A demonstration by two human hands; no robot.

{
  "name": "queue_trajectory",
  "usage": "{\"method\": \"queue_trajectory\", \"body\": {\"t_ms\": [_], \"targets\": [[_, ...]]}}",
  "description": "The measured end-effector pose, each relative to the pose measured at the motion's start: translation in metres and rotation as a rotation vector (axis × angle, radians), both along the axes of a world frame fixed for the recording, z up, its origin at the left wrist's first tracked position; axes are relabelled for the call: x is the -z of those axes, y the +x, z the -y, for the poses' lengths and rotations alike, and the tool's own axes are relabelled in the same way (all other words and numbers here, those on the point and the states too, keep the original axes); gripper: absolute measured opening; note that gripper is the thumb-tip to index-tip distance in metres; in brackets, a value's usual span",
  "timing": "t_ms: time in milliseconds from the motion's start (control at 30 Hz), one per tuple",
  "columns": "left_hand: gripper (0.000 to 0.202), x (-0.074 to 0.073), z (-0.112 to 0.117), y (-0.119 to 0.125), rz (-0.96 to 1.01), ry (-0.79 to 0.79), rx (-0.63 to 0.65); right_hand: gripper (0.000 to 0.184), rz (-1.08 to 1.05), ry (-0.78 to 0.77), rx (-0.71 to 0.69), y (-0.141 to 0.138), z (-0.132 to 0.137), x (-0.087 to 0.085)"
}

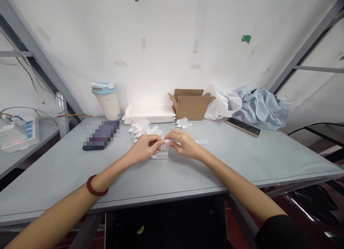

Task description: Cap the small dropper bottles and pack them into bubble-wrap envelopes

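My left hand (146, 148) and my right hand (184, 145) meet over the middle of the table. Between them is a small white plastic bottle (167, 141), mostly hidden by the fingers. The right fingertips pinch it from the right, while the left thumb and fingers close on its left end; which part they grip is hidden. Just below lies a translucent bottle (161, 155), and another bottle (202, 142) lies beside the right hand. Behind the left hand is a pile of similar bottles (141, 125) with thin loops. A smaller group of bottles (183, 124) lies behind the right hand.
Along the wall stand a cup with a blue lid (107, 102), a stack of white sheets (149, 114), an open cardboard box (192, 107), a white plastic bag (221, 103) and a light blue cloth (260, 107). A phone (243, 127) lies right; a pixelated dark object (101, 136) lies left.
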State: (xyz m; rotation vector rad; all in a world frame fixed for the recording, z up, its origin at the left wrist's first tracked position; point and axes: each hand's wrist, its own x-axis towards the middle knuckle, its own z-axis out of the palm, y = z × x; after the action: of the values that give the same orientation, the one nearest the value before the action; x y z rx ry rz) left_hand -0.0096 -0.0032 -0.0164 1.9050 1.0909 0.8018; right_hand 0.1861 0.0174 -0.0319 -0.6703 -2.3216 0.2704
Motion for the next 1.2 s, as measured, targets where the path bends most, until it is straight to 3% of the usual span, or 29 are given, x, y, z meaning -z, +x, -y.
{"method": "queue_trajectory", "body": {"t_ms": [233,333,667,967,1067,1200], "targets": [[0.029,-0.014,-0.010,-0.008,-0.057,-0.140,0.046,0.012,0.004,-0.021,-0.010,-0.002,-0.005,0.001],[0.032,-0.018,-0.014,-0.014,-0.046,-0.149,-0.005,0.014,-0.003,-0.024,0.005,-0.002,-0.007,-0.001],[0.024,-0.011,-0.005,-0.004,0.011,-0.202,-0.034,0.014,0.011,-0.013,-0.009,-0.003,-0.001,0.003],[0.026,-0.015,-0.002,-0.004,-0.001,-0.185,-0.016,0.017,0.051,-0.038,-0.008,-0.001,0.004,-0.009],[0.025,-0.022,-0.005,-0.008,-0.054,-0.129,-0.044,0.021,0.075,-0.057,0.043,0.006,-0.004,-0.013],[0.025,-0.029,-0.009,-0.016,-0.134,-0.028,-0.206,0.026,0.140,-0.219,0.207,0.029,-0.016,-0.024]]}}
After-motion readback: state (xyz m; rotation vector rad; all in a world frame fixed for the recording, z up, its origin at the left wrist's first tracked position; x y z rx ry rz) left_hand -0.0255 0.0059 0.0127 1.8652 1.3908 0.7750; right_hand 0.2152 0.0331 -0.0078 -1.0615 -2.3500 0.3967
